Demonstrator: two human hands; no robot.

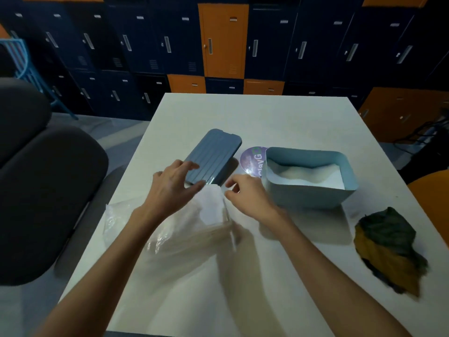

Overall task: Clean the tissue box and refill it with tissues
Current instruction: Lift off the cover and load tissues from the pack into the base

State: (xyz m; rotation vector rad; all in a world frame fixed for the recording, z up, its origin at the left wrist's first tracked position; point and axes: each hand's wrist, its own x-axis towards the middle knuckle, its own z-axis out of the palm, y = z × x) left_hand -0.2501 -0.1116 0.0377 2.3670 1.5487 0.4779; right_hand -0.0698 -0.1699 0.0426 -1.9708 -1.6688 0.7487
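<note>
Blue lid (213, 154) left of tissue box (311, 195). Left hand (173, 188) spread, holding nothing, over tissue pack (194, 227); right hand (245, 192) curled at its edge, grip unclear.

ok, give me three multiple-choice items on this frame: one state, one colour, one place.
1. The tissue box is:
A) open, with white tissues inside
B) closed
C) open and empty

2. The lid is:
A) orange
B) white
C) blue-grey

3. The cloth lies:
A) inside the tissue box
B) on the table, right of the tissue box
C) on top of the lid

Answers:
1 A: the top is off and white tissues show inside.
2 C: the ribbed lid is blue-grey.
3 B: it sits on the table near the right edge, apart from the box.
</note>
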